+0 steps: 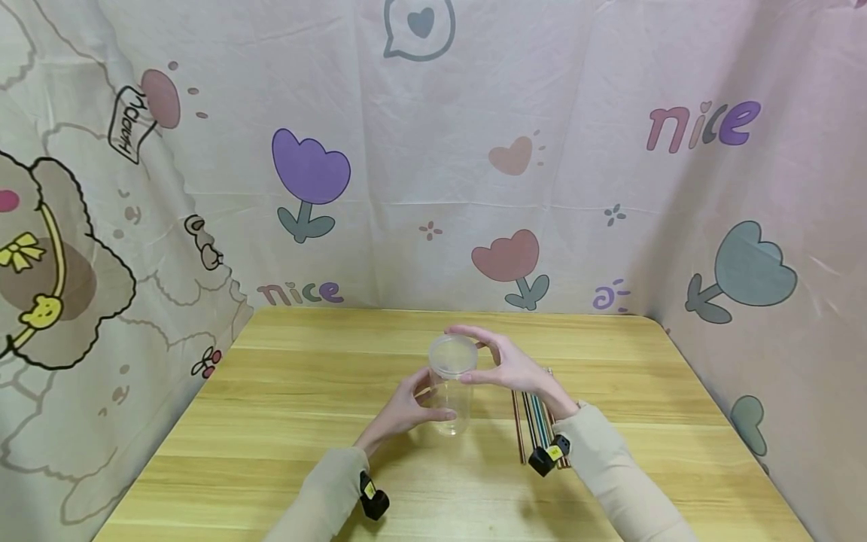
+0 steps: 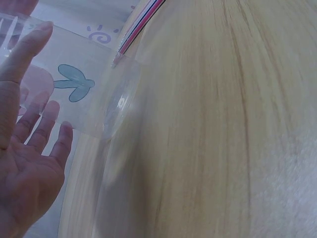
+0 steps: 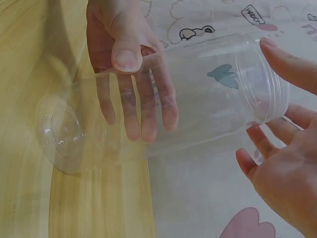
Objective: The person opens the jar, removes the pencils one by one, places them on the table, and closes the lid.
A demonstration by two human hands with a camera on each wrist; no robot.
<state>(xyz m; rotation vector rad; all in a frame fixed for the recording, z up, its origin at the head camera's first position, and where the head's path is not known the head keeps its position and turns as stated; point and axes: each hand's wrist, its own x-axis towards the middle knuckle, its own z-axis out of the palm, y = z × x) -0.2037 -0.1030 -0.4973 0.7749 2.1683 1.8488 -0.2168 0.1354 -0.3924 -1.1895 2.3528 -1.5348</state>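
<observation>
A tall clear plastic jar (image 1: 452, 410) stands upright in front of me, its base close over the wooden table, and a round translucent lid (image 1: 452, 355) sits on its top. My left hand (image 1: 409, 407) holds the body from the left side, thumb in front and fingers behind; the right wrist view shows those fingers through the clear wall (image 3: 198, 131). At the top, my right hand (image 1: 506, 369) grips the lid's rim between the thumb in front and the fingers at the back. The jar looks see-through, with nothing visible inside.
Several thin straight rods (image 1: 531, 421), copper, black and blue, lie on the table (image 1: 325, 369) to the right, partly hidden under my right forearm. Printed cloth (image 1: 406, 150) hangs behind the table and along both sides. A small black camera (image 1: 372, 500) is strapped to each wrist.
</observation>
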